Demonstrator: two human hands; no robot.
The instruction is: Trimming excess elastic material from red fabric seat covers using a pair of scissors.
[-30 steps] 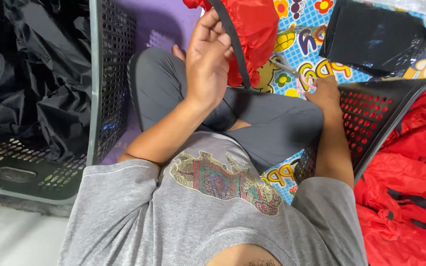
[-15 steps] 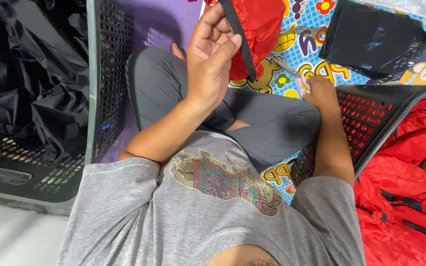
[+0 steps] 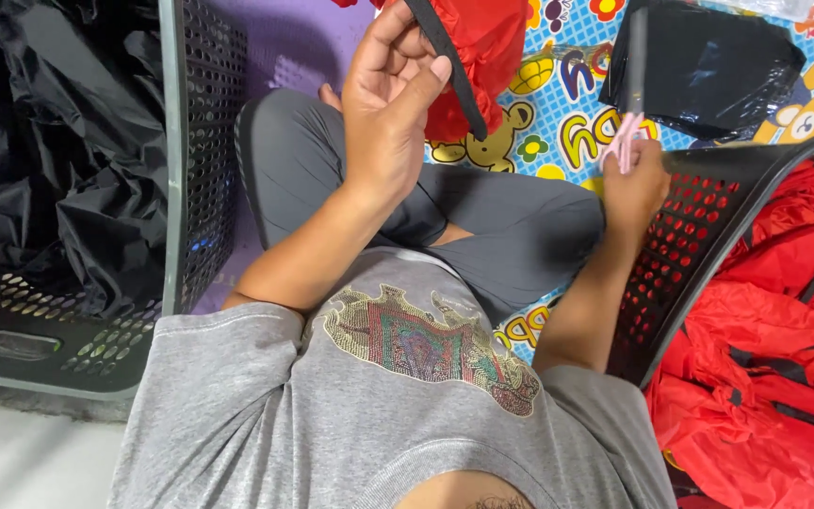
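At the top centre of the frame the left hand (image 3: 390, 104) pinches a black strap (image 3: 445, 66) running diagonally down-right off the red fabric piece (image 3: 482, 47), while the right hand (image 3: 633, 184), right of centre, closes on a pink-handled tool (image 3: 626, 141).

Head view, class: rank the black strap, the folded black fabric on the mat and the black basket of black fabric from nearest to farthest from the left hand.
1. Black strap: in the left hand.
2. Folded black fabric: to the right, on the mat.
3. Black basket: far left.
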